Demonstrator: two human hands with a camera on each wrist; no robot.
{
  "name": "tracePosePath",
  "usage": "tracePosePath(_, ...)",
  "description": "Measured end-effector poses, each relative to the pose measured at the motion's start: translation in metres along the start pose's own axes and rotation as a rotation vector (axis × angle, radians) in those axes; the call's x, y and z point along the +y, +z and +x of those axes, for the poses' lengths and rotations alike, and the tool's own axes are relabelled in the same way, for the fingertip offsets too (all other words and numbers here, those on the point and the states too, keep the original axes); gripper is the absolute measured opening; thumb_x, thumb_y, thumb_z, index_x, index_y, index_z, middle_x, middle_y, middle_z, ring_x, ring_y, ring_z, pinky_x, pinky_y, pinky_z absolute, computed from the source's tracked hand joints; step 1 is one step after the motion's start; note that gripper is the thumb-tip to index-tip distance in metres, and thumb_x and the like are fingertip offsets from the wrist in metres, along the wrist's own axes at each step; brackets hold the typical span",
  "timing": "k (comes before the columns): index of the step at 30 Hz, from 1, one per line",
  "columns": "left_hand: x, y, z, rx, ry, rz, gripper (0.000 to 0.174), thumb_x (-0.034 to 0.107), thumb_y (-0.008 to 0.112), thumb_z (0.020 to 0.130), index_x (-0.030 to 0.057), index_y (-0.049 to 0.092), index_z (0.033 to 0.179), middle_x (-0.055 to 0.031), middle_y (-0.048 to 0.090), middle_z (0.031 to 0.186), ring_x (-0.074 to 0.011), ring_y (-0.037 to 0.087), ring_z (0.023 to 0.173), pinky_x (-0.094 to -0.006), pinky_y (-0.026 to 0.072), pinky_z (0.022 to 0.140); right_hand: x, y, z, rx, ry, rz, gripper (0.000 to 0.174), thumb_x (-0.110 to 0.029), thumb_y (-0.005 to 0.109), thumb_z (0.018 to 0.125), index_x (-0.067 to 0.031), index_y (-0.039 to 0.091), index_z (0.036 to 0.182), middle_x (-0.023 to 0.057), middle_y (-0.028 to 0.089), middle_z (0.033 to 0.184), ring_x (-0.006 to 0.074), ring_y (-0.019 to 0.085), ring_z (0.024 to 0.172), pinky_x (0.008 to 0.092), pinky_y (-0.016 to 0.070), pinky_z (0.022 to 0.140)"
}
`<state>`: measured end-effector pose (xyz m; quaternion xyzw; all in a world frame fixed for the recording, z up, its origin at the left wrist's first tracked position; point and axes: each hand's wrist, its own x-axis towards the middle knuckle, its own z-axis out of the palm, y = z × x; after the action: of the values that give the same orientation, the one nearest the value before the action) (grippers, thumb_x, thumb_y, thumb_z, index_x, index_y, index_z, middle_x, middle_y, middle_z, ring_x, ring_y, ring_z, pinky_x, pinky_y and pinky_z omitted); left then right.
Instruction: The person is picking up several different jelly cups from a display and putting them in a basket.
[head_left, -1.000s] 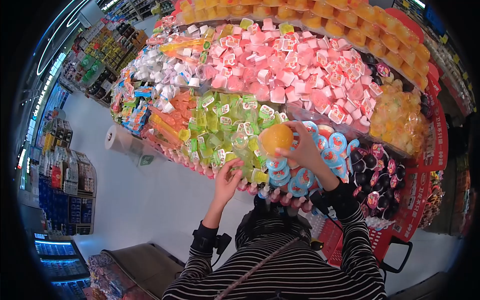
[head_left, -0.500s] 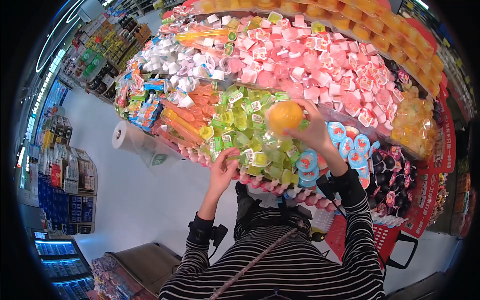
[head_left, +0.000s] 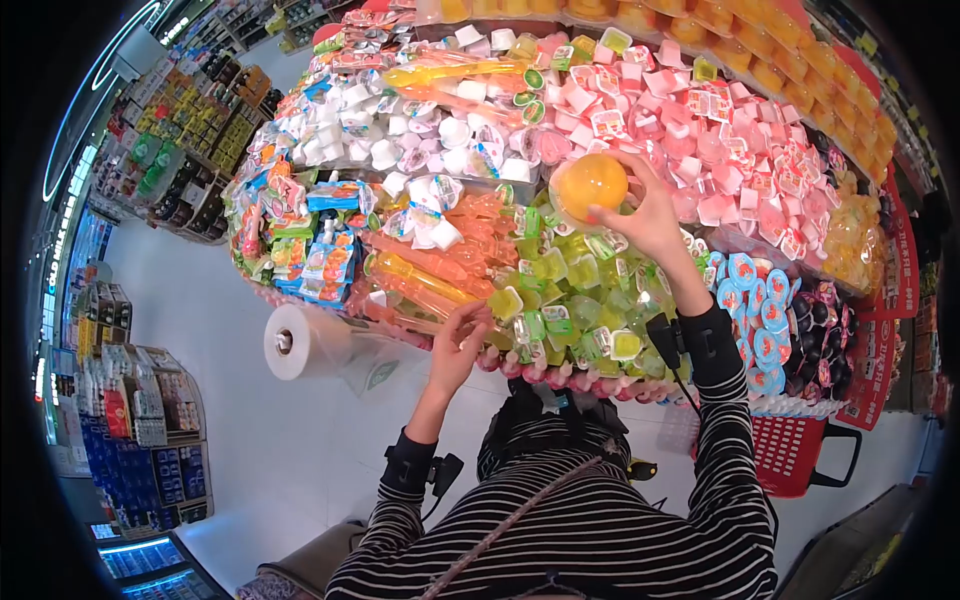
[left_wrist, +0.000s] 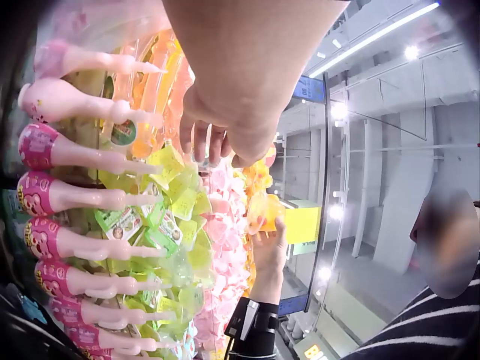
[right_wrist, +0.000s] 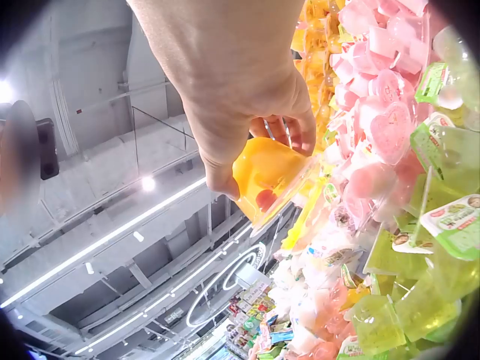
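Jelly cup (head_left: 592,187), large and yellow-orange with a red piece (right_wrist: 265,199) inside, was off the display and up in the right hand (head_left: 650,218), above the place where the green jellies (head_left: 585,275) met the pink cups (head_left: 690,130). As far as the views showed, the picking up was done and the setting down was not: the cup rested on no surface. The red basket (head_left: 785,452) stood apart from it, beyond the right sleeve (head_left: 722,425), and the roll of clear bags (head_left: 288,342) at the display's left side had neither hand on it. The right hand's grip was fairly wide, thumb on one side of the cup and fingers round the other, with the palm turned down in the right wrist view and the forearm reaching forward over the display. The left hand (head_left: 460,345) sat lower and nearer the body, at the front edge by the orange tubes (head_left: 425,280) and the green jellies, its forearm angled up from the striped left sleeve (head_left: 393,525). Its fingers were spread a little and loosely bent, with nothing visible held between them; whether a fingertip touched the nearest jelly could not be told.
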<state>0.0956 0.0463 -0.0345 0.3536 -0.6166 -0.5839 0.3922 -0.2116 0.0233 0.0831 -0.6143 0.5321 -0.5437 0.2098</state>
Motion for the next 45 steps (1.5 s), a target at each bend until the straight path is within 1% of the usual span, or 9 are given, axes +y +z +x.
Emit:
tracePosePath(10, -0.012, -0.029, 0.027, 0.071, 0.015, -0.051, 0.03, 0.003, 0.05, 0.089, -0.0005, 0.049, 0.119, -0.0098, 0.057, 0.109, -0.0148, 0.054, 0.103, -0.0269, 0.0428, 0.089, 0.004, 0.0, 0.082, 0.032, -0.121, -0.17, 0.062, -0.01, 0.074, 0.065, -0.0038, 0.048, 0.12, 0.0093, 0.049, 0.117, 0.0205, 0.05, 0.109, 0.0336, 0.0425, 0.095)
tracePosePath(14, -0.016, -0.034, 0.038, 0.107, 0.007, -0.088, 0.03, 0.003, 0.05, 0.089, -0.0007, 0.049, 0.119, -0.01, 0.057, 0.11, -0.0155, 0.054, 0.105, -0.0273, 0.0421, 0.091, -0.009, -0.01, 0.123, 0.059, -0.097, -0.078, 0.064, -0.01, 0.075, 0.065, -0.0039, 0.047, 0.122, 0.0095, 0.049, 0.117, 0.0192, 0.049, 0.111, 0.0336, 0.0432, 0.095)
tracePosePath(19, -0.018, -0.034, 0.044, 0.113, -0.041, -0.098, 0.03, 0.002, 0.05, 0.089, -0.0011, 0.049, 0.118, -0.0102, 0.057, 0.11, -0.0158, 0.054, 0.105, -0.0275, 0.0415, 0.092, -0.007, -0.035, 0.178, 0.158, -0.119, -0.242, 0.062, -0.016, 0.075, 0.067, -0.0005, 0.049, 0.121, 0.0122, 0.059, 0.108, 0.0189, 0.058, 0.099, 0.0314, 0.0478, 0.087)
tracePosePath(29, -0.016, -0.025, 0.055, 0.109, -0.058, -0.127, 0.029, 0.001, 0.051, 0.088, -0.0013, 0.05, 0.117, -0.0098, 0.058, 0.107, -0.0162, 0.055, 0.103, -0.0285, 0.0409, 0.093, 0.021, -0.067, 0.284, 0.193, -0.299, -0.306, 0.061, -0.022, 0.075, 0.069, 0.0031, 0.05, 0.119, 0.0137, 0.06, 0.109, 0.018, 0.061, 0.094, 0.0283, 0.0484, 0.082)
tracePosePath(33, -0.015, -0.026, 0.059, 0.125, -0.048, -0.083, 0.029, 0.0, 0.05, 0.088, -0.0024, 0.049, 0.118, -0.01, 0.056, 0.107, -0.0175, 0.054, 0.103, -0.0302, 0.043, 0.093, 0.034, -0.076, 0.322, 0.212, -0.264, -0.251, 0.061, -0.025, 0.076, 0.069, 0.0015, 0.051, 0.118, 0.0122, 0.061, 0.107, 0.0173, 0.062, 0.091, 0.0267, 0.0489, 0.08)
tracePosePath(36, -0.014, -0.026, 0.061, 0.158, -0.068, -0.116, 0.03, -0.001, 0.05, 0.088, -0.0012, 0.049, 0.118, -0.0098, 0.058, 0.106, -0.0162, 0.055, 0.103, -0.0285, 0.0425, 0.092, 0.043, -0.082, 0.344, 0.188, -0.183, -0.342, 0.061, -0.028, 0.074, 0.071, -0.0029, 0.05, 0.121, 0.0137, 0.058, 0.114, 0.0227, 0.058, 0.102, 0.0323, 0.0457, 0.088)
tracePosePath(38, -0.012, -0.025, 0.062, 0.162, -0.067, -0.106, 0.03, -0.001, 0.05, 0.088, -0.0013, 0.049, 0.118, -0.0098, 0.058, 0.106, -0.0163, 0.055, 0.103, -0.0286, 0.0428, 0.091, 0.053, -0.081, 0.354, 0.381, -0.429, -0.367, 0.046, -0.011, 0.068, 0.067, -0.001, 0.056, 0.11, 0.0114, 0.064, 0.092, 0.021, 0.061, 0.084, 0.0331, 0.0491, 0.073)
tracePosePath(41, -0.008, -0.023, 0.063, 0.172, -0.07, -0.088, 0.03, 0.0, 0.051, 0.088, -0.0014, 0.049, 0.118, -0.0098, 0.058, 0.106, -0.0164, 0.056, 0.102, -0.0288, 0.0429, 0.091, 0.061, -0.089, 0.372, 0.316, -0.254, -0.244, 0.049, -0.01, 0.069, 0.069, -0.0017, 0.055, 0.114, 0.0074, 0.062, 0.097, 0.0139, 0.058, 0.086, 0.0282, 0.049, 0.073)
tracePosePath(45, 0.004, -0.018, 0.067, 0.185, -0.089, -0.068, 0.029, -0.004, 0.049, 0.087, -0.0035, 0.049, 0.117, -0.0102, 0.057, 0.104, -0.0179, 0.055, 0.102, -0.0295, 0.0433, 0.091, 0.059, -0.094, 0.383, 0.294, -0.249, -0.255, 0.048, -0.008, 0.069, 0.069, -0.002, 0.055, 0.114, 0.0074, 0.062, 0.099, 0.0136, 0.058, 0.085, 0.0279, 0.0496, 0.071)
